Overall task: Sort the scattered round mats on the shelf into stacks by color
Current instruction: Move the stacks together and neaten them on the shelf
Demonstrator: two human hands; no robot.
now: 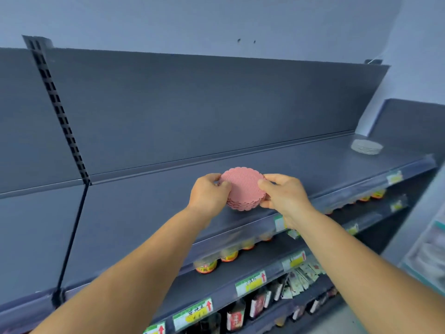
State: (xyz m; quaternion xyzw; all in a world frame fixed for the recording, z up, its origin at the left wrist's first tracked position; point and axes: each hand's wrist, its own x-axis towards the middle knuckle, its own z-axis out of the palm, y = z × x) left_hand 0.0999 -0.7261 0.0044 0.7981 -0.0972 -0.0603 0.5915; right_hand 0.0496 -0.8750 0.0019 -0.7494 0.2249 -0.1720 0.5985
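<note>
A stack of pink round mats [243, 189] with scalloped edges sits near the middle of the dark grey shelf [144, 208]. My left hand [209, 192] grips its left side, thumb on top. My right hand [281, 192] grips its right side the same way. The stack is tilted slightly towards me; whether it rests on the shelf or hangs just above it I cannot tell. A stack of pale grey round mats [366, 147] lies at the far right end of the same shelf, away from both hands.
A slotted upright post [60, 112] divides the shelf back panel at the left. Below the shelf edge with price labels [395, 177] are lower shelves holding jars with red lids [206, 266] and packets [301, 278]. Another shelf unit stands at the right.
</note>
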